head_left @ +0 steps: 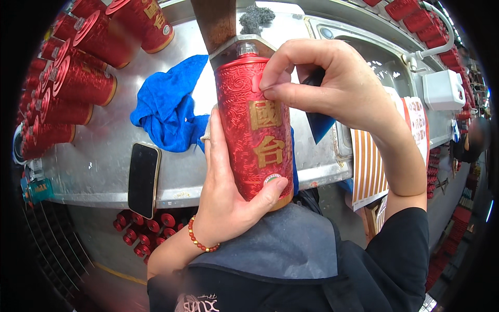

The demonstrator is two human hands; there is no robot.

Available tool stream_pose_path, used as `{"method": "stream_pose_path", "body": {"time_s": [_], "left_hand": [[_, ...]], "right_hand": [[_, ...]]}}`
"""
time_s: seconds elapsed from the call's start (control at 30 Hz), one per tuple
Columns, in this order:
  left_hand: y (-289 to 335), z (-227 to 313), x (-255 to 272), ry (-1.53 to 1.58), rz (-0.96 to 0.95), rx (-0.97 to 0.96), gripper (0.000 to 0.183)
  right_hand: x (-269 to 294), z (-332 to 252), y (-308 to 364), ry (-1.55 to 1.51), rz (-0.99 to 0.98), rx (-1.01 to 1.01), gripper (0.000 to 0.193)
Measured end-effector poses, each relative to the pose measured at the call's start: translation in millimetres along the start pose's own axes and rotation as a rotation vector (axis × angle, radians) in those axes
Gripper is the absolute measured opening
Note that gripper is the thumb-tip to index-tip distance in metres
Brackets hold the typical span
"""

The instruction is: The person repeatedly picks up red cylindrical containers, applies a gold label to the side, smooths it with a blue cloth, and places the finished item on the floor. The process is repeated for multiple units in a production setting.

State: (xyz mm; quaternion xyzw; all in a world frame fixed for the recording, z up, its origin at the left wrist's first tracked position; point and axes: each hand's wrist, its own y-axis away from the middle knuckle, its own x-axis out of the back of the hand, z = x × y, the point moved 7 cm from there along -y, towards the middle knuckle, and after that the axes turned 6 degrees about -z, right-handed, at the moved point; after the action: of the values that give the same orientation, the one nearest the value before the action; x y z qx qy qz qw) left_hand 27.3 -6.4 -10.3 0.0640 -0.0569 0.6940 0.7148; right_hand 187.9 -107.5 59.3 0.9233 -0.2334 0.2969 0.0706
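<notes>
A red embossed bottle [241,122] with gold characters and a clear glass neck leans upright before me. My left hand [234,192] wraps its lower part, thumb lying near a small round sticker [272,179]. At the bottle's upper front, my right hand [327,78] pinches thumb and forefinger together against the surface. A small pale-red patch [255,83] shows beside those fingertips; whether they grip anything is hidden. Below the right palm hangs a dark blue pointed piece [320,125], its upper part covered by the hand. A crumpled blue cloth [169,104] lies left of the bottle.
A phone [144,179] lies at the metal table's [104,171] front edge. Several similar red bottles [83,83] stand at left; more sit below. Behind are a metal bracket [215,26] and steel wool [257,20]. At right are a sink [384,62], striped sheets [370,166] and white jug [443,90].
</notes>
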Motion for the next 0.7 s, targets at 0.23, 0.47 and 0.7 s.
{"method": "stream_pose_path", "body": {"time_s": [0.23,0.47,0.7], "left_hand": [[0,0,0,0.038,0.003,-0.020,0.118],[-9,-4,18,0.326,0.151,-0.002,0.104],[-44,9,17,0.565,0.143,0.035,0.080]], "right_hand": [[-1,0,-1,0.001,0.019,0.000,0.016],[13,12,9,0.024,0.231,-0.067,0.031],[-20,54,38,-0.546,0.205,-0.359,0.048]]}}
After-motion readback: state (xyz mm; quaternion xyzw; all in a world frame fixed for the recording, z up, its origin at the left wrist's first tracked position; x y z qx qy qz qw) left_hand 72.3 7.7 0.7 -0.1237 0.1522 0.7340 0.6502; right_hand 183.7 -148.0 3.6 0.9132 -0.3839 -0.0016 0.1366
